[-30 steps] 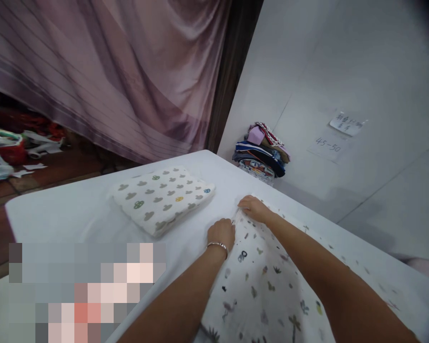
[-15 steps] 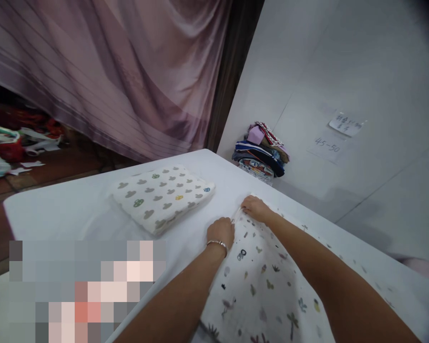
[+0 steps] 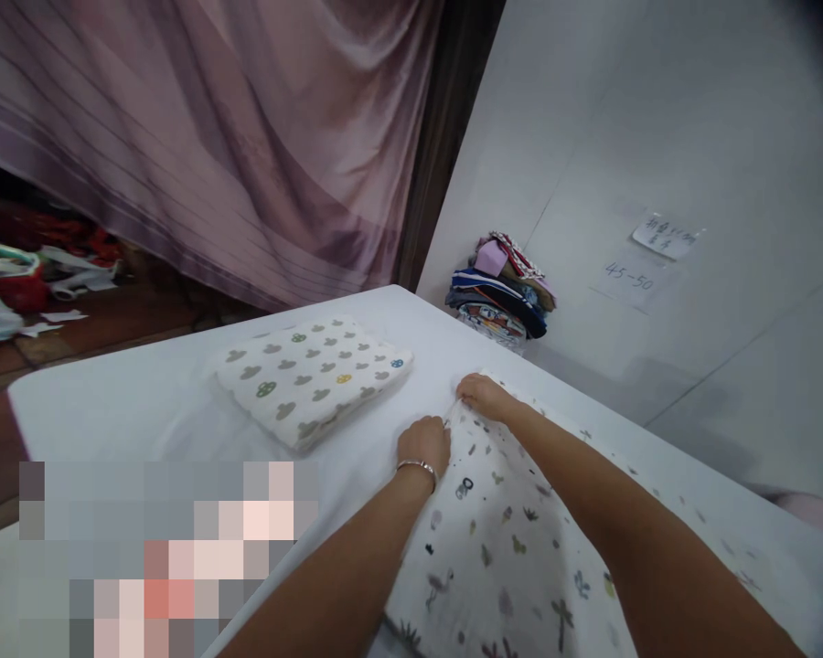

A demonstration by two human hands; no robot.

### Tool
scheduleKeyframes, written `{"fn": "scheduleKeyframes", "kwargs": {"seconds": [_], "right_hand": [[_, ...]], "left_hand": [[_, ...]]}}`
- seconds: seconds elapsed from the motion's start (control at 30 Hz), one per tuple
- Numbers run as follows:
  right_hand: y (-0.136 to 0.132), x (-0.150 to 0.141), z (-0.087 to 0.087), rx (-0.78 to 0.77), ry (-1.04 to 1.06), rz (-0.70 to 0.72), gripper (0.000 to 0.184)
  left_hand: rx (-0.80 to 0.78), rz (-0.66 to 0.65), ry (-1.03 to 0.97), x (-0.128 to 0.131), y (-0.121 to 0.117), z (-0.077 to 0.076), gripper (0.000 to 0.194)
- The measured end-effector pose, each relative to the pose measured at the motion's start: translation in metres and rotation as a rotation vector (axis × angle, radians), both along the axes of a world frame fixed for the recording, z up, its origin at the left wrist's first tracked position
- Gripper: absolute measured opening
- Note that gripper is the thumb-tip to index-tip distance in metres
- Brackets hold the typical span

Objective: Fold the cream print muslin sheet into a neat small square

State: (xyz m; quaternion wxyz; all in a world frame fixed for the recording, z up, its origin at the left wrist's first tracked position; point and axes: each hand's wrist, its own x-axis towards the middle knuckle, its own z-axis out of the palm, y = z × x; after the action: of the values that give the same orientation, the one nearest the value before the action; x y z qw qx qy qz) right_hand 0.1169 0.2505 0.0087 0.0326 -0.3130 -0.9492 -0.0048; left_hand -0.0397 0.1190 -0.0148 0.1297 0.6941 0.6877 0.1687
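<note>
A white cloth (image 3: 500, 548) printed with palms, flamingos and other small figures lies over the right part of the white table (image 3: 178, 429). My left hand (image 3: 425, 448), with a bracelet at the wrist, is closed on the cloth's left edge. Further along, my right hand (image 3: 484, 395) pinches the same cloth near its far corner, so the fabric between the two is gathered and slightly raised. My fingertips are partly hidden. Left of my hands rests a folded cloth (image 3: 315, 379) with grey cloud-like shapes and a few green, yellow and blue ones, touched by neither hand.
Folded fabrics (image 3: 497, 288) are stacked beyond the table's far edge by the wall. Paper notes (image 3: 665, 238) are stuck on that wall. A pink curtain (image 3: 247, 137) hangs behind the table. Bags and a red container (image 3: 20, 283) are on the floor at left. A pixelated patch covers the lower left.
Almost nothing differs. My right hand shifts very slightly back and forth at the cloth's corner, while my left hand stays in place with its grip.
</note>
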Motion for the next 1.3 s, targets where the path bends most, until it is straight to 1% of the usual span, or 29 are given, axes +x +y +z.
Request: {"fn": "scheduleKeyframes", "kwargs": {"seconds": [0.2, 0.37, 0.5, 0.67, 0.87, 0.97, 1.07, 1.2, 1.3], "right_hand": [[-0.003, 0.000, 0.003, -0.024, 0.012, 0.015, 0.024], [-0.005, 0.003, 0.005, -0.004, 0.033, 0.041, 0.016], [-0.010, 0.006, 0.007, 0.021, 0.041, 0.073, 0.014], [-0.019, 0.008, 0.011, 0.022, 0.017, 0.024, 0.013], [-0.024, 0.012, 0.014, 0.044, -0.057, 0.005, 0.015], [-0.025, 0.016, 0.020, 0.039, -0.080, 0.005, 0.016], [-0.024, 0.017, 0.027, -0.009, -0.165, -0.049, 0.015], [-0.017, 0.009, 0.031, -0.073, -0.332, -0.136, 0.012], [-0.009, -0.002, 0.027, -0.078, -0.360, -0.150, 0.015]], "left_hand": [[0.010, 0.001, 0.001, 0.000, 0.000, 0.000, 0.027], [-0.011, -0.006, -0.002, 0.000, -0.001, 0.002, 0.028], [-0.027, 0.000, -0.001, 0.000, -0.001, 0.003, 0.027], [-0.022, -0.007, -0.008, 0.000, 0.000, 0.003, 0.027], [-0.037, -0.001, -0.006, -0.001, -0.001, 0.004, 0.028], [-0.046, -0.005, -0.012, -0.001, -0.001, 0.003, 0.028], [-0.030, -0.006, -0.012, 0.000, -0.001, 0.003, 0.029], [-0.024, -0.002, -0.010, 0.000, -0.001, 0.003, 0.028], [-0.017, -0.007, -0.010, 0.000, 0.000, 0.002, 0.027]]}}
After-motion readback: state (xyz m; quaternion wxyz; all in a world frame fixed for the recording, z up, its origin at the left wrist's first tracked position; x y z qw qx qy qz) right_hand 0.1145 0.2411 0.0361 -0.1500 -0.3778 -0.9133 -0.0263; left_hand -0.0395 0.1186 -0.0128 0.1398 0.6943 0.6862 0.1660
